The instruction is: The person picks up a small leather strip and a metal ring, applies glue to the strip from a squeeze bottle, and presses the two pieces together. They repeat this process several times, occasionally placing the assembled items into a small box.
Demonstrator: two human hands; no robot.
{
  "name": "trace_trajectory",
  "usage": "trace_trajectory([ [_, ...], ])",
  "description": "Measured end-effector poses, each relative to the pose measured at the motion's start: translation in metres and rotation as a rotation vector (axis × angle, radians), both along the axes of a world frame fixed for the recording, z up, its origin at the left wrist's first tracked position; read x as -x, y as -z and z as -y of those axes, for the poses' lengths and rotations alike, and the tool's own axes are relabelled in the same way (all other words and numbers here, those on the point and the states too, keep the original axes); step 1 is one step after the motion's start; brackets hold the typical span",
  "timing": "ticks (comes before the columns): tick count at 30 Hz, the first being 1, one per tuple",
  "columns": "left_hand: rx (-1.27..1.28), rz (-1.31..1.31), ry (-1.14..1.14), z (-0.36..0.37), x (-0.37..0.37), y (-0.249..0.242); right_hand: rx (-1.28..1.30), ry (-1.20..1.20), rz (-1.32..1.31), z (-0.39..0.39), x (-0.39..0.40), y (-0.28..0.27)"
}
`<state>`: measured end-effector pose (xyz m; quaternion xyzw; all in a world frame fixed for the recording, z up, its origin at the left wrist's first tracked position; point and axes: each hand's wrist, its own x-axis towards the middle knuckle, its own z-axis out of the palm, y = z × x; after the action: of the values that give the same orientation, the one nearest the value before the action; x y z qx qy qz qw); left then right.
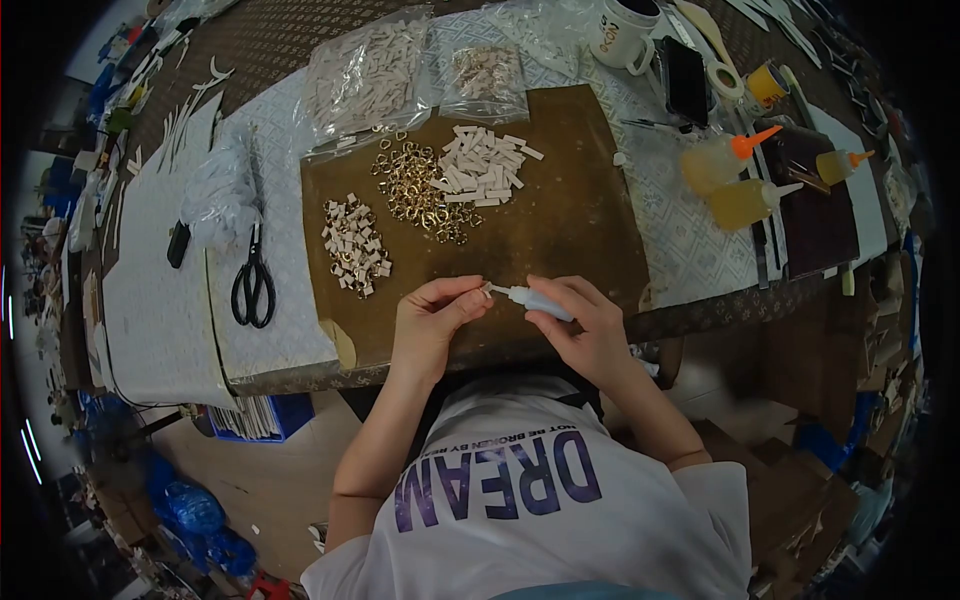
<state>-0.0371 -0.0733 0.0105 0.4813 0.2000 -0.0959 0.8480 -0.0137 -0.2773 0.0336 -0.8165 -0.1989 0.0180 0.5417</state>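
My left hand (432,318) pinches a tiny pale strip piece (485,291) between thumb and forefinger at the near edge of the brown work mat (570,215). My right hand (590,318) grips a small grey glue bottle (535,300), and its white nozzle touches the piece. On the mat farther away lie a pile of gold metal rings (418,190), a heap of white strips (485,165) and a pile of assembled pieces (355,247).
Black scissors (253,283) lie left of the mat. Plastic bags of parts (372,70) sit behind it. At the right stand glue bottles with orange tips (722,160), a mug (622,32), a phone (686,78) and a tape roll (723,78).
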Motion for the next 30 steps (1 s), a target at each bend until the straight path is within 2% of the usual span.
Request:
trace_trajectory([
  [6,-0.104,0.061,0.013,0.003,0.003,0.004,0.092,-0.012,-0.016,0.0,0.002,-0.009],
  [12,-0.106,0.045,0.006,0.007,0.005,0.006,0.191,-0.055,0.046,0.002,0.001,-0.014],
  [13,-0.047,0.018,0.004,0.006,0.005,0.007,0.194,-0.062,0.057,0.003,0.0,-0.013],
  [16,0.135,-0.073,-0.009,0.0,0.005,0.009,0.032,-0.034,-0.179,0.002,-0.002,-0.016],
  [19,0.279,-0.151,-0.024,-0.004,0.005,0.011,-0.038,-0.009,-0.235,0.006,-0.006,-0.012],
  [22,0.304,-0.151,-0.035,-0.005,0.005,0.012,-0.096,0.028,-0.162,0.007,-0.006,-0.004],
  [30,0.222,-0.11,-0.044,-0.001,0.007,0.009,-0.016,-0.025,-0.079,0.0,-0.003,-0.009],
])
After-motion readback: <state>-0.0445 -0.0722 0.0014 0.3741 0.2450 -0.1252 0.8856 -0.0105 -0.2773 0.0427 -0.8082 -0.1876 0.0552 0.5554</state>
